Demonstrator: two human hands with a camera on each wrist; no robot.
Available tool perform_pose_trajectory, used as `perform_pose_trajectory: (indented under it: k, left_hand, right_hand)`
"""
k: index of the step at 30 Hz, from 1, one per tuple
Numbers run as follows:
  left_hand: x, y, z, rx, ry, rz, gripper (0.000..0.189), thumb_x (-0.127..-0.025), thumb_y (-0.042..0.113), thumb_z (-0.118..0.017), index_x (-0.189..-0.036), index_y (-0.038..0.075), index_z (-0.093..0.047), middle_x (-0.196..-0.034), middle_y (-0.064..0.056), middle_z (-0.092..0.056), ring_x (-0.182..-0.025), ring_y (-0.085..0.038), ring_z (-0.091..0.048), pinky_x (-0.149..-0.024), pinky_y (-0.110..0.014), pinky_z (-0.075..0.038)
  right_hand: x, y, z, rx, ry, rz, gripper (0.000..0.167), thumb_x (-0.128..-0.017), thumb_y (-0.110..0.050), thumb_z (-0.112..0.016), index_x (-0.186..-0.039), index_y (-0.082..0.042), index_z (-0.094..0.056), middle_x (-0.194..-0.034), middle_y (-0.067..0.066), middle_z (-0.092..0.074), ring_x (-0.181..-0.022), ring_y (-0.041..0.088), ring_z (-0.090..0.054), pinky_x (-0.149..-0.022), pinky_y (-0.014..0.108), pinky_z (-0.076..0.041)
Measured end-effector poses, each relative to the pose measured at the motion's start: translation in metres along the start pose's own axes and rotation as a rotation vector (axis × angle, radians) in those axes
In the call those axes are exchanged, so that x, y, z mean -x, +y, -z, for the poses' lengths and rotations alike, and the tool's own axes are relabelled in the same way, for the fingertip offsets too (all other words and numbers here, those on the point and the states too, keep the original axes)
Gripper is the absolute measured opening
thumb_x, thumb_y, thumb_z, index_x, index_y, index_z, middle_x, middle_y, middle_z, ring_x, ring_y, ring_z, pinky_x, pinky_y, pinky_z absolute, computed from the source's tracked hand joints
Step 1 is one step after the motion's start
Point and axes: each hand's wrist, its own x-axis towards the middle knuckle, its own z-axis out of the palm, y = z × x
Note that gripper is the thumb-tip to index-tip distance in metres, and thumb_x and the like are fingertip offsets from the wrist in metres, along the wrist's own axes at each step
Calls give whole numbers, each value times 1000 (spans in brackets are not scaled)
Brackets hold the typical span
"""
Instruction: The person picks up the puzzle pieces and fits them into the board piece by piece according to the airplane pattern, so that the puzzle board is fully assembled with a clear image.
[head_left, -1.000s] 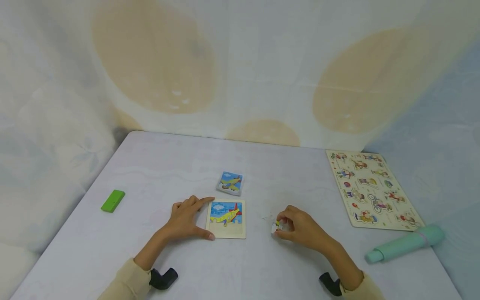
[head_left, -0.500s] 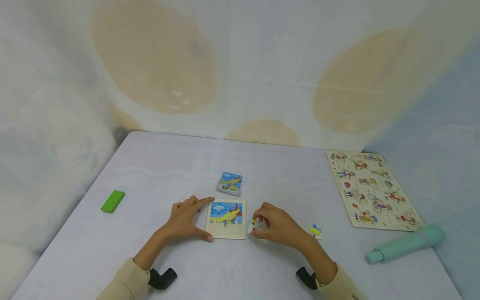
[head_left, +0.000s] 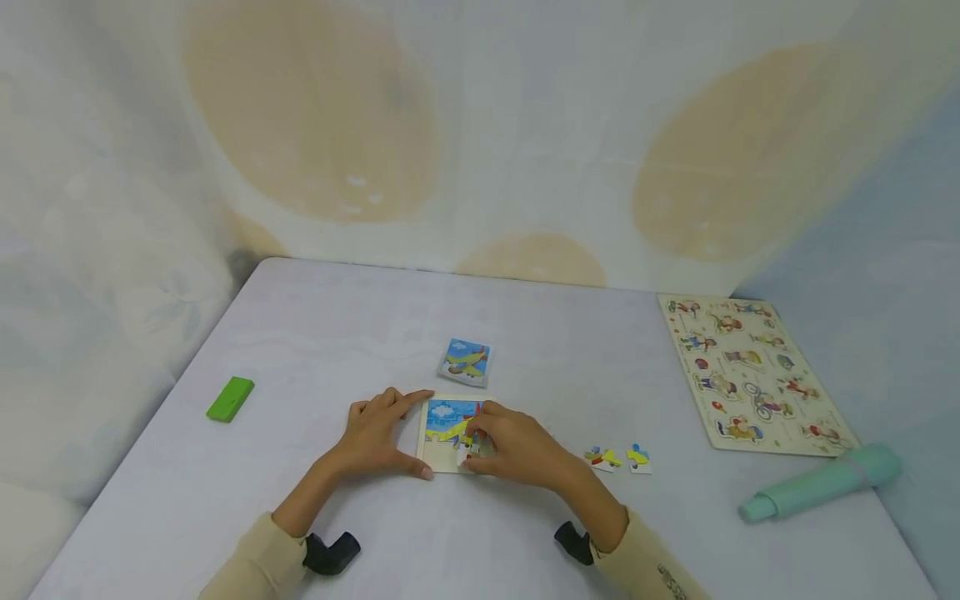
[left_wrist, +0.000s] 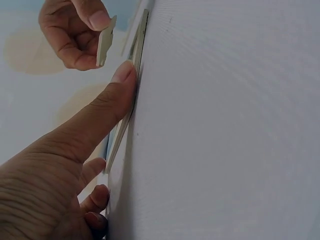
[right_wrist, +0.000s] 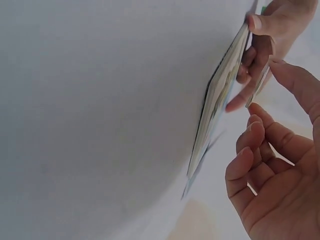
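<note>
A small square wooden puzzle tray [head_left: 437,457] lies on the table, its upper part filled with pieces of a yellow airplane on blue sky. Spread along its left edge, my left hand [head_left: 373,442] touches the upper left corner with the index finger and the lower left corner with the thumb. My right hand [head_left: 521,448] pinches a jigsaw piece [left_wrist: 105,42] between thumb and fingertips, over the tray's lower right part. In the right wrist view that piece stands tilted, clear of the tray. Two loose jigsaw pieces [head_left: 603,458] lie to the right, past the right hand.
Behind the tray lies a small airplane picture [head_left: 465,362]. A green block [head_left: 230,399] is at the left. On the right are a large wooden puzzle board [head_left: 750,375] with figures and a rolled mint-green mat [head_left: 821,483] near the table's edge.
My right hand has moved left with the jigsaw piece, from beside the tray to above it. Two loose pieces on the right have come into sight. The left hand stays in place.
</note>
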Motion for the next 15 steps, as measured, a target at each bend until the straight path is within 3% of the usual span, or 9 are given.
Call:
perform_pose_trajectory:
  k: [15]
  left_hand:
    - [1,2,2,14,7,-14,112,-53,65,-88,-149,26,-45,-88,4,-38,-83,-11,-36,-82,-42,-23]
  right_hand:
    - [-31,-23,-17,196,-48,43,37,-86,-38,-77,-110,-10,-72,-101,-1,-59,-74,5,-50,-69,19,-47]
